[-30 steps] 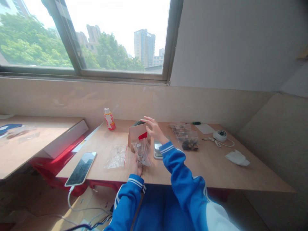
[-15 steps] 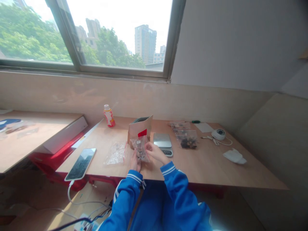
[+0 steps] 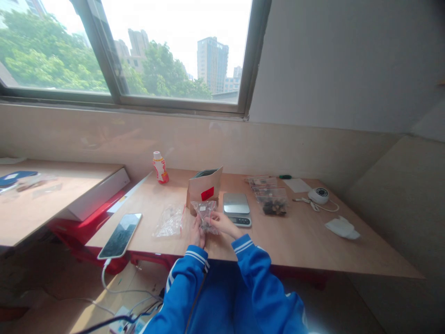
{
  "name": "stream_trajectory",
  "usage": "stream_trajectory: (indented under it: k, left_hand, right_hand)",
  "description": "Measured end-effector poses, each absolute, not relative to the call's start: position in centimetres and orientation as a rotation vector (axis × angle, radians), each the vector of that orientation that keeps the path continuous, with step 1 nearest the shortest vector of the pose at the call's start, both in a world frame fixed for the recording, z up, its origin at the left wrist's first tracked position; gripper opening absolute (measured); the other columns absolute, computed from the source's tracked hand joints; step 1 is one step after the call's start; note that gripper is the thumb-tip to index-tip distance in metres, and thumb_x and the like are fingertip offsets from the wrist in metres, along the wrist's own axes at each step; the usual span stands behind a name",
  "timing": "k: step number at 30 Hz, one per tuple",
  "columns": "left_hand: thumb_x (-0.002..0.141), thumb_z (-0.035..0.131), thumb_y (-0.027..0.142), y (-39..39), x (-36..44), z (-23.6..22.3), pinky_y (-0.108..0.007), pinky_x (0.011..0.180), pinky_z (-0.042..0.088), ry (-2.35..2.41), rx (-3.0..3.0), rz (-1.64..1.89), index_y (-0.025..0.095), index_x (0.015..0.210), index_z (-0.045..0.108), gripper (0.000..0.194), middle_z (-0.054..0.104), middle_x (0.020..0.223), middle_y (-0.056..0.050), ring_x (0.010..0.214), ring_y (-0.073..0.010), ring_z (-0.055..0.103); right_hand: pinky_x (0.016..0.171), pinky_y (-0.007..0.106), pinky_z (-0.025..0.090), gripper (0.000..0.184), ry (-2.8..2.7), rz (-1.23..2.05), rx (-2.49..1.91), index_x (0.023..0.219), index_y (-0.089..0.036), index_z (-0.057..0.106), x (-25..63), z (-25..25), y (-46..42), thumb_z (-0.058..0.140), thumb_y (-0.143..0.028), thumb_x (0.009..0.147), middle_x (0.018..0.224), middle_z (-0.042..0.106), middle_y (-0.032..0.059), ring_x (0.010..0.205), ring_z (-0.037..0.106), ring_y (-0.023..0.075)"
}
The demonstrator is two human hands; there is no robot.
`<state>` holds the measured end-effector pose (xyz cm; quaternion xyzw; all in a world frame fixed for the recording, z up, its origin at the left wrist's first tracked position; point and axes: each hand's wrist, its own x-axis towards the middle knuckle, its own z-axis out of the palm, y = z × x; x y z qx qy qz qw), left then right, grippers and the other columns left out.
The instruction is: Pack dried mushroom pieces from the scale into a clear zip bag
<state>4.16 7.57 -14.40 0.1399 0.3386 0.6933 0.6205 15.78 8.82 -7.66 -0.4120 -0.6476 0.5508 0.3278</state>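
Observation:
A clear zip bag [image 3: 205, 209] with a small white label is held between my two hands above the table's front part. My left hand [image 3: 197, 233] grips its left side, fingers closed. On the right side, my right hand [image 3: 222, 222] pinches the plastic. What lies inside the bag is too small to make out. Just behind it stands an open brown paper pouch [image 3: 205, 186] with a red label. A digital scale [image 3: 236, 204] sits right of the pouch, beside my right hand. Left of my left hand lies a heap of clear plastic bags [image 3: 169, 221].
Filled zip bags [image 3: 273, 204] lie right of the scale, near a white sheet [image 3: 297, 185] and a green object [image 3: 285, 176]. Farther right are a white fan-like device [image 3: 318, 195] and a crumpled tissue [image 3: 342, 228]. At left are a plugged-in phone [image 3: 120, 235] and a bottle [image 3: 160, 168].
The zip bag, upright before, is now lower and tilted or folded, showing more of the red label behind. Both hands still hold it. The view has shifted slightly.

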Motion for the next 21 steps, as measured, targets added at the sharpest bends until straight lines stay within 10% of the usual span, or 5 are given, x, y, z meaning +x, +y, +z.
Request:
stream_trajectory:
  k: [21]
  left_hand:
    - [0.078,0.062,0.022,7.2,3.9,-14.2,-0.031,0.081,0.053,0.743,0.339,1.544,0.022,0.120,0.057,0.043,0.066,0.114,-0.008,0.096,-0.0200,0.066]
  right_hand:
    - [0.070,0.031,0.054,0.027,-1.331,1.512,-1.102,0.087,-0.017,0.066,19.7,-5.0,9.4,0.068,-0.039,0.072,0.085,0.068,0.0049,0.078,0.065,0.0178]
